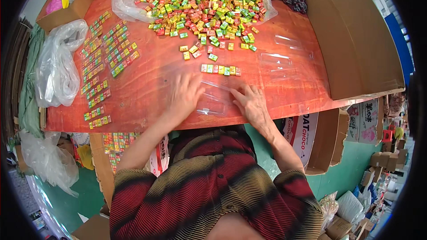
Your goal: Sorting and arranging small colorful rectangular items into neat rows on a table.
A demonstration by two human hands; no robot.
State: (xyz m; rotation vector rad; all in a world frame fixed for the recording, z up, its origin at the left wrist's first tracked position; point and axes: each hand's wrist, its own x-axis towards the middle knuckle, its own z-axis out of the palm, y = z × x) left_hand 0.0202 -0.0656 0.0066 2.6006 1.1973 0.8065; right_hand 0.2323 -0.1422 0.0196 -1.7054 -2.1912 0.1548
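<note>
Plastic bag (126, 1) (small boxes (209, 4) inside)

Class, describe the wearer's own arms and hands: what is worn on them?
The left hand and right hand are gloveless; the left is blurred, so a ring there is hard to rule out. Both forearms are uncovered. The short sleeves carry wavy dark red, black and yellowish bands with fine ribbed lines.
</note>
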